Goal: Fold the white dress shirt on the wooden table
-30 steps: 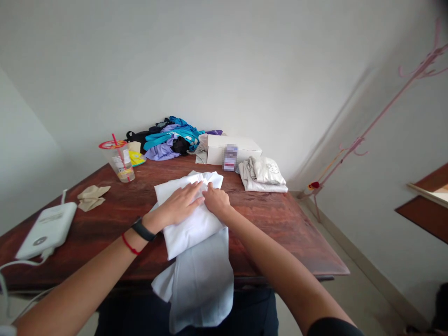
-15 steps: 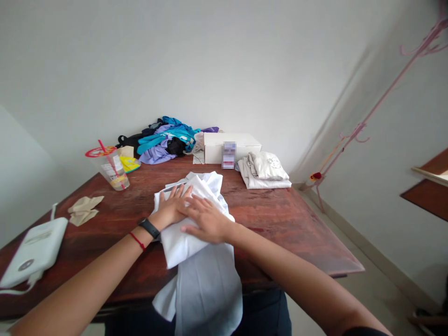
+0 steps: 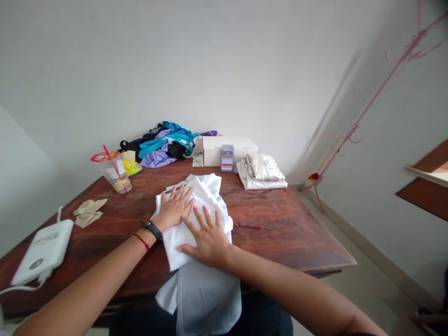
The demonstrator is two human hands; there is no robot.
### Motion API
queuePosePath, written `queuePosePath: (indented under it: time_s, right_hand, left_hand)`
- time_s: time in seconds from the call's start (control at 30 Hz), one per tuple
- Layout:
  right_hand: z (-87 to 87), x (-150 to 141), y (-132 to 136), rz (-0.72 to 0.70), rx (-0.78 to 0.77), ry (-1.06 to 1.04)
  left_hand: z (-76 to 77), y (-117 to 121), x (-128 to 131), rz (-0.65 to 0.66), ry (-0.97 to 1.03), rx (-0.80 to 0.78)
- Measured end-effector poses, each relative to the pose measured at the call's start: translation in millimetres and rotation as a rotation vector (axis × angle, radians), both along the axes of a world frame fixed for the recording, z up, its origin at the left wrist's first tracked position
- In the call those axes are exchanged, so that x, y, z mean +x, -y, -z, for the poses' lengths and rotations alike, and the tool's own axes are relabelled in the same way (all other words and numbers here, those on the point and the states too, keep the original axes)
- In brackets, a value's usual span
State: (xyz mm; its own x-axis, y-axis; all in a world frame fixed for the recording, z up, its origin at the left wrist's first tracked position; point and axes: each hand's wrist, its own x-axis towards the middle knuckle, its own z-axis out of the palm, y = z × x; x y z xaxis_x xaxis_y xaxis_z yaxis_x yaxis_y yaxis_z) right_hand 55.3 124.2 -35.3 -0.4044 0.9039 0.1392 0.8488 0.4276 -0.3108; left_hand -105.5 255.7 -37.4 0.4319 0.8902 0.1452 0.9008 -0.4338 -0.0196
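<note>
A white garment [image 3: 177, 249], partly folded, lies on the wooden table in front of me, and its lower part hangs over the near edge. My left hand [image 3: 174, 207] rests flat on its upper left part, fingers spread. Lower and to the right, my right hand [image 3: 208, 238] presses on the same cloth with its fingers apart and thumb out to the left. The two hands are close together but not overlapping. What kind of garment it is I cannot tell.
A folded pale stack of clothes [image 3: 264, 172] sits at the back right beside a white box [image 3: 245, 144]. Heaped clothes [image 3: 168, 147] lie at the back left. A plastic cup [image 3: 117, 175], crumpled napkin [image 3: 89, 212] and white power bank [image 3: 45, 252] line the left side.
My right hand has slid down and to the right, off my left hand, and its fingers have spread on the cloth. My left hand stays on the garment.
</note>
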Motion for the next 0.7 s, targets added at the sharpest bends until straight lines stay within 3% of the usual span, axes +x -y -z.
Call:
queuePosePath:
  time_s: [0.13, 0.2, 0.27, 0.4, 0.57, 0.7]
  right_hand:
    - [0.3, -6.7, 34.6, -0.005, 0.060, -0.036]
    - [-2.3, -7.5, 45.7, -0.122, 0.079, -0.025]
    - [-5.4, -7.3, 50.0, -0.298, 0.088, 0.007]
    - [-9.5, -7.4, 46.3, -0.502, 0.047, 0.054]
    - [-19.8, -3.5, 37.8, -0.588, -0.079, 0.014]
    - [-34.8, 13.1, 12.9, -0.770, -0.192, -0.118]
  left_hand:
    - [-0.9, -1.0, 1.3, -0.009, -0.016, 0.060]
    - [-5.6, -1.7, 3.8, 0.033, -0.041, 0.118]
    - [-11.2, -3.0, 8.0, 0.169, -0.051, 0.154]
    - [-15.1, -5.5, 20.9, 0.418, -0.019, 0.054]
    - [-6.8, -3.3, 30.3, 0.409, 0.011, 0.025]
    - [-2.7, -2.2, 28.7, 0.424, 0.030, 0.027]
